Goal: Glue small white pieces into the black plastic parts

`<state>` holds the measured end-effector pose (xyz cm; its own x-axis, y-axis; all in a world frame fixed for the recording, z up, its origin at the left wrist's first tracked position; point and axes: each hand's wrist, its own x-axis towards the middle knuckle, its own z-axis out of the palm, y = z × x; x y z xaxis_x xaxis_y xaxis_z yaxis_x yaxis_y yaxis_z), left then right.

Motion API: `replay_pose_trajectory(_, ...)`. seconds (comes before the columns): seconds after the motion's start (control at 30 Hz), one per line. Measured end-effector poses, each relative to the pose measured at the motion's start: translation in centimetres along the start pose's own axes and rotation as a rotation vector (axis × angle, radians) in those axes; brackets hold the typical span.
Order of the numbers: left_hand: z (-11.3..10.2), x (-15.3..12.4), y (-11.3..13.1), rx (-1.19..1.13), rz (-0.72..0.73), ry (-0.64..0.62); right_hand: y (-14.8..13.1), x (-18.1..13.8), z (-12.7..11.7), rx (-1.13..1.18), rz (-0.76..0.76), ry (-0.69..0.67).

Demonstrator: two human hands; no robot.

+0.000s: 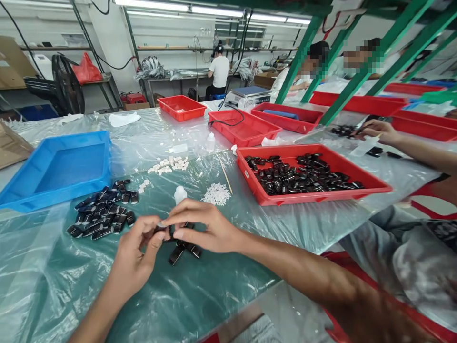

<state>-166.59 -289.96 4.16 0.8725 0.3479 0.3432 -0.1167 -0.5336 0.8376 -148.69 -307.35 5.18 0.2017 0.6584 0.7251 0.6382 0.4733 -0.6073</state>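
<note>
My left hand and my right hand meet over the green mat, both pinching one small black glossy part between their fingertips. A few more black parts lie on the mat just under my hands. To the left is a heap of the same black parts. A small white bottle and a pile of tiny white pieces sit just beyond my fingers.
An empty blue tray stands at the left. A red tray full of black parts is at the right, with other red trays behind. A co-worker's hand works at the far right. White caps lie scattered mid-table.
</note>
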Motion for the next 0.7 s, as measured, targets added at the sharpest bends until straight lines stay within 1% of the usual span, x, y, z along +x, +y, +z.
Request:
replay_pose_trajectory(0.03, -0.3, 0.2, -0.2, -0.015, -0.028, -0.023, 0.5, 0.6, -1.2, -0.063, 0.042, -0.018)
replay_pose_trajectory(0.07, -0.5, 0.4, -0.4, -0.037, -0.057, -0.054, 1.1, 1.1, -2.7, -0.160, 0.116, -0.007)
replay_pose_trajectory(0.1, -0.7, 0.5, -0.6, -0.060, -0.080, -0.087, 1.8, 1.7, -4.2, -0.295, 0.230, 0.027)
replay_pose_trajectory(0.13, -0.7, 0.6, -0.8, -0.073, -0.096, -0.118, 2.4, 2.1, -5.8, -0.443, 0.367, 0.030)
replay_pose_trajectory(0.17, -0.7, 0.6, -1.0, -0.072, -0.100, -0.144, 3.1, 2.5, -7.4, -0.507, 0.440, 0.009)
replay_pose_trajectory(0.23, -0.5, 0.7, -1.2, -0.032, -0.097, -0.171, 4.3, 2.8, -9.9, -0.554, 0.515, -0.104)
replay_pose_trajectory(0.3, -0.4, 0.7, -1.3, 0.015, -0.122, -0.177, 5.3, 2.6, -11.3, -0.547, 0.538, -0.251)
replay_pose_trajectory(0.37, -0.4, 0.7, -1.4, 0.037, -0.169, -0.182, 6.0, 2.3, -11.6, -0.549, 0.553, -0.369)
replay_pose_trajectory(0.43, -0.5, 0.7, -1.6, 0.047, -0.202, -0.178, 6.6, 2.0, -11.3, -0.566, 0.567, -0.439)
replay_pose_trajectory(0.57, -0.6, 0.5, -1.6, 0.063, -0.226, -0.147, 7.0, 1.8, -10.8, -0.607, 0.595, -0.517)
replay_pose_trajectory(0.7, -0.5, 0.4, -1.4, 0.073, -0.240, -0.137, 6.7, 1.9, -11.2, -0.637, 0.606, -0.557)
